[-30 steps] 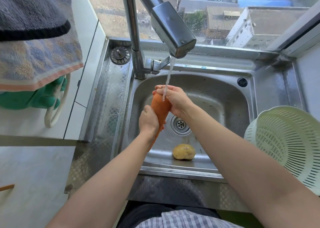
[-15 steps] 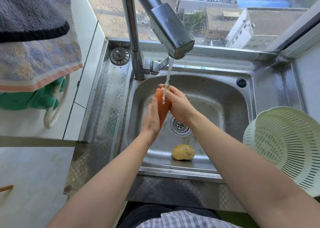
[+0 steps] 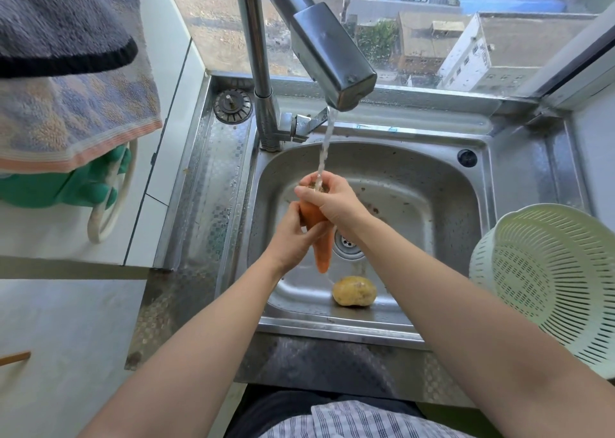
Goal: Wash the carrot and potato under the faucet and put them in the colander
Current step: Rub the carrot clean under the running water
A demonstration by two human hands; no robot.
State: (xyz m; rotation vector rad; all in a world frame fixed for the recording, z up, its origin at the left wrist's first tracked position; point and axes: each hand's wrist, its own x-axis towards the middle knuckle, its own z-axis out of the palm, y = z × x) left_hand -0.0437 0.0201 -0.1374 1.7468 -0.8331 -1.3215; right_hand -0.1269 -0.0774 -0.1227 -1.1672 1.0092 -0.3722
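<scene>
Got the carrot [image 3: 320,238] over the sink [image 3: 429,184], right above the drain. My right hand [image 3: 332,201] is wrapped around its thick top end, where the water from the faucet [image 3: 327,51] lands, and my left hand [image 3: 293,238] is curled around the middle, tip pointing down. Potato [image 3: 354,291] is sitting on the sink floor near the front edge. Colander [image 3: 549,271] is on the counter right of the sink, nothing in it that I can see
</scene>
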